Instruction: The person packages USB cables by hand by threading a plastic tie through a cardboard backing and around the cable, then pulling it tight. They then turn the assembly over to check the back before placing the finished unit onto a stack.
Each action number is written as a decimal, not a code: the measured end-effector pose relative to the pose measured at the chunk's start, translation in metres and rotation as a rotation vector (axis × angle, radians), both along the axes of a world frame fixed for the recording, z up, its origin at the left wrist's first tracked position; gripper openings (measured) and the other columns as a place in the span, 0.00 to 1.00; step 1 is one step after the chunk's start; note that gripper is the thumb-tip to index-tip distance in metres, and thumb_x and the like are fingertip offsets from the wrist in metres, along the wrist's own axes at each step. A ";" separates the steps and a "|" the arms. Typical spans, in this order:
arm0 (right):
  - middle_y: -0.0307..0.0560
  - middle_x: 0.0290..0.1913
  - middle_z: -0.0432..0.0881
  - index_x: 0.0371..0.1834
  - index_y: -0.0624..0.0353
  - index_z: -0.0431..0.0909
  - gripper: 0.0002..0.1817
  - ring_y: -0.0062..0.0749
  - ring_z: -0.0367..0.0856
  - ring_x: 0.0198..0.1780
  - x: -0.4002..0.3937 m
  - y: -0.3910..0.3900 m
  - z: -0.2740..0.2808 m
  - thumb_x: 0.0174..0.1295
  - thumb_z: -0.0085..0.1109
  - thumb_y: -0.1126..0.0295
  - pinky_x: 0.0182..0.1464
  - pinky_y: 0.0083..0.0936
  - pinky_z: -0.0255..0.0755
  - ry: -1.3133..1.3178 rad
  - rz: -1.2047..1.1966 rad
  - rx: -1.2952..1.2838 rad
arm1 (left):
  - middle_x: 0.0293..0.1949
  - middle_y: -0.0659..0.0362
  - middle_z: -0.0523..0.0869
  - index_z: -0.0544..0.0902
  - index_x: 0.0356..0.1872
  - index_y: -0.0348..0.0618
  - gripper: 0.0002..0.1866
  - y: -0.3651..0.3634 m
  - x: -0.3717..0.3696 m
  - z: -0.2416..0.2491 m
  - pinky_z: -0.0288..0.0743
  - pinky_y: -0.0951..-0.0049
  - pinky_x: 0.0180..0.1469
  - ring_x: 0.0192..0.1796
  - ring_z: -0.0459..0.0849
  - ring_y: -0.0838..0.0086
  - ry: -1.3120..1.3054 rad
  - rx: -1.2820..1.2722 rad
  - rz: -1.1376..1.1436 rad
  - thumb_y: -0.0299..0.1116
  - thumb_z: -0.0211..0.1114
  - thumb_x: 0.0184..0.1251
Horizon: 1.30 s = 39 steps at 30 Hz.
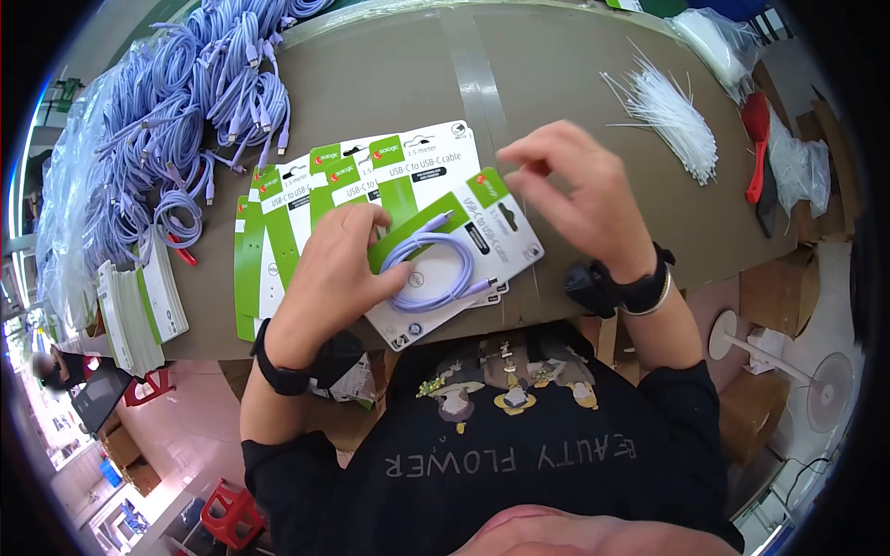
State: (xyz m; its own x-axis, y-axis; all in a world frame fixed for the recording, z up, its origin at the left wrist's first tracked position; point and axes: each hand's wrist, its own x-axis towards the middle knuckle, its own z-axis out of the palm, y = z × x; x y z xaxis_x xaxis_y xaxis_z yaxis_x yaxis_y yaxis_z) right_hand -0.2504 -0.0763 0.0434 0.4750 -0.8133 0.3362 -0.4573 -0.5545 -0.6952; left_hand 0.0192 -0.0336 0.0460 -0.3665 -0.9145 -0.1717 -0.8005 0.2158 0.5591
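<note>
Brown board covered the worktable point(371, 79), with a strip of clear tape point(477, 88) across it, while a white fan point(828, 391) and a red stool point(232, 514) stood beyond its near edge. Beside your left arm lay a great heap of purple cables point(176, 83), with a stack of cards point(120, 320) near it; white zip ties point(681, 130) were spread at the far right.

You had the cable coil point(465, 265) lying on the printed card point(505, 227), tilted on the pile just in front of you, one plug near the card's upper edge and the other at lower right. More green-and-white cards point(278, 199) lay overlapped behind it. Your left hand point(338, 259) was closed down, thumb on the coil's left side and fingers bent at the card's edge; the grip underneath was hidden. Your right hand point(579, 190) hung just beside the card's upper right, thumb and forefinger slightly apart, seemingly holding nothing, though blur made that hard to confirm.

You seemed to be at the step of placing the coil on the card. The next move, I judged, called for a steady left thumb while your right fingers squared the loops and plugs.
</note>
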 end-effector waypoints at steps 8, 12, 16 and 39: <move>0.49 0.51 0.78 0.55 0.64 0.75 0.25 0.40 0.77 0.53 -0.007 0.032 -0.003 0.54 0.69 0.66 0.57 0.35 0.70 -0.211 -0.235 -0.120 | 0.53 0.55 0.79 0.69 0.61 0.35 0.23 0.015 -0.032 0.006 0.73 0.72 0.56 0.55 0.76 0.76 1.029 0.433 0.436 0.28 0.62 0.66; 0.49 0.59 0.76 0.60 0.63 0.71 0.37 0.47 0.72 0.64 0.019 0.051 0.003 0.49 0.74 0.57 0.68 0.46 0.58 -0.016 -0.180 -0.304 | 0.56 0.54 0.78 0.66 0.65 0.34 0.25 0.023 -0.056 -0.015 0.71 0.72 0.60 0.57 0.76 0.74 1.176 0.346 0.392 0.28 0.60 0.69; 0.50 0.63 0.73 0.65 0.62 0.67 0.47 0.49 0.66 0.69 0.020 0.058 0.002 0.43 0.76 0.49 0.73 0.53 0.45 0.154 -0.188 -0.339 | 0.56 0.55 0.77 0.66 0.64 0.34 0.24 0.032 -0.068 -0.013 0.71 0.72 0.60 0.57 0.76 0.75 1.136 0.289 0.344 0.28 0.60 0.70; 0.53 0.67 0.69 0.65 0.60 0.68 0.47 0.49 0.56 0.75 0.004 0.066 0.006 0.42 0.74 0.47 0.73 0.58 0.44 0.178 -0.001 -0.291 | 0.59 0.51 0.76 0.64 0.67 0.31 0.25 0.036 -0.065 -0.012 0.72 0.69 0.61 0.60 0.76 0.70 1.227 0.516 0.344 0.24 0.51 0.68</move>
State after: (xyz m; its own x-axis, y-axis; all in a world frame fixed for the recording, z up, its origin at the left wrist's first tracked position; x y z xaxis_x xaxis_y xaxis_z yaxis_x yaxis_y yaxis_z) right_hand -0.2467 -0.0103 0.0493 0.5467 -0.6955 0.4664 -0.5577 -0.7179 -0.4168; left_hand -0.0461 0.0023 0.0335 -0.2979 -0.9213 -0.2500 0.2905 -0.3370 0.8956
